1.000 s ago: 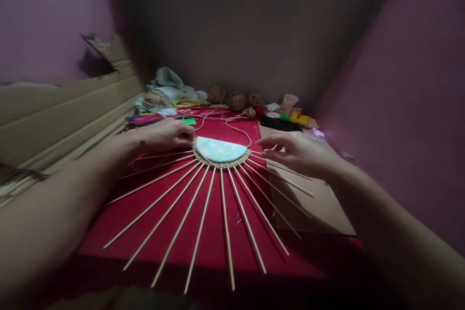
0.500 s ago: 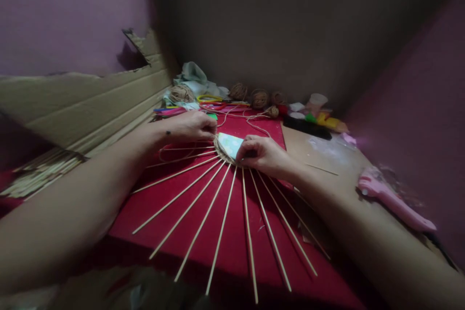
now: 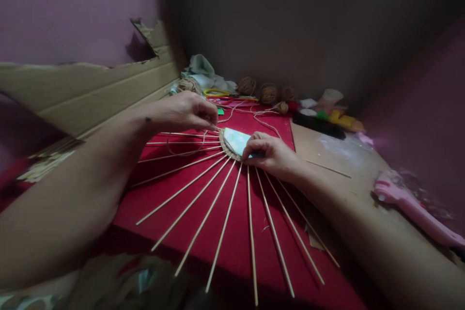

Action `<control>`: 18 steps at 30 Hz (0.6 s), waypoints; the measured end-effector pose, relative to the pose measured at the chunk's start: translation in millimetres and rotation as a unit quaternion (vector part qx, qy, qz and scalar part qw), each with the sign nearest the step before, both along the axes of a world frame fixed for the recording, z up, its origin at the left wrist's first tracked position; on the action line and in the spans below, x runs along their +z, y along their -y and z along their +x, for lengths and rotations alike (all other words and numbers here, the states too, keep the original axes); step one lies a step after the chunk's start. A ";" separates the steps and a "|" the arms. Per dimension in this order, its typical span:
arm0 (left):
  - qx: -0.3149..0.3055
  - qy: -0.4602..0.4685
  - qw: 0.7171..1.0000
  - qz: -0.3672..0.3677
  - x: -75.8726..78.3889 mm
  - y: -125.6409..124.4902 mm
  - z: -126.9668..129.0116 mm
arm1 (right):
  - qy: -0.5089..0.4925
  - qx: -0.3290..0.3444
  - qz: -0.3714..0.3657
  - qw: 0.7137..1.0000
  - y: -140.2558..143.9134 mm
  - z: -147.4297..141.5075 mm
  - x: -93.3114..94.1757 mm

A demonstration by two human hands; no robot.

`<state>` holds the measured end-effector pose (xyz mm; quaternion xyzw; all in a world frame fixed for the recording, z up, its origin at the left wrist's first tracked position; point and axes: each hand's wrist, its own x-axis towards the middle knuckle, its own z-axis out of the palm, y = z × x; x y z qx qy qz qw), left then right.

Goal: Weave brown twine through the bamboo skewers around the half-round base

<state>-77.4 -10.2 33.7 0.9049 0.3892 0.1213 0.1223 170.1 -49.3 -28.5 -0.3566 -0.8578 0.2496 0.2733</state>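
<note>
A half-round piece with pale blue and green patterned facing [image 3: 234, 139] lies on the red surface. Twine [image 3: 225, 149] runs along its curved edge, and thin wooden sticks [image 3: 221, 225] fan out from there toward me. My left hand [image 3: 199, 111] is closed in a pinch just above the piece's left end, on a strand of twine that trails in a loose loop over the left sticks. With fingers and thumb, my right hand [image 3: 271, 152] grips the right part of the piece and covers it. What lies beneath those fingers is hidden.
Twine balls [image 3: 269, 93], yellow-handled scissors [image 3: 216, 92] and a crumpled cloth [image 3: 203, 70] line the back. Cardboard [image 3: 90, 92] leans on the left wall. To the right are a black object [image 3: 319, 126], a loose stick [image 3: 329, 168] and a pink glue gun [image 3: 410, 206].
My left hand has lifted slightly up and away from the twine edge. My right hand stays on the piece. The whole view has shifted a little, moving most things rightward.
</note>
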 end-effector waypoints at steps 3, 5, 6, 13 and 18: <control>0.021 0.002 1.000 -0.011 -3.8 10.2 -10.0 | 0.009 -0.004 0.009 1.000 0.8 -0.6 -0.7; 0.042 -0.006 0.999 -0.013 -10.6 15.8 -18.3 | 0.016 0.006 0.025 1.000 -0.1 -0.6 -2.4; 0.048 -0.008 0.999 -0.013 -14.4 18.3 -22.2 | 0.018 0.014 0.037 0.999 -0.8 -0.4 -3.7; 0.070 0.021 0.997 0.017 -21.2 43.5 -29.2 | 0.028 0.067 0.130 0.989 -1.3 2.9 -8.5; 0.017 0.011 0.999 0.031 -7.0 78.3 -25.0 | 0.046 0.091 0.153 0.983 1.8 3.4 -5.0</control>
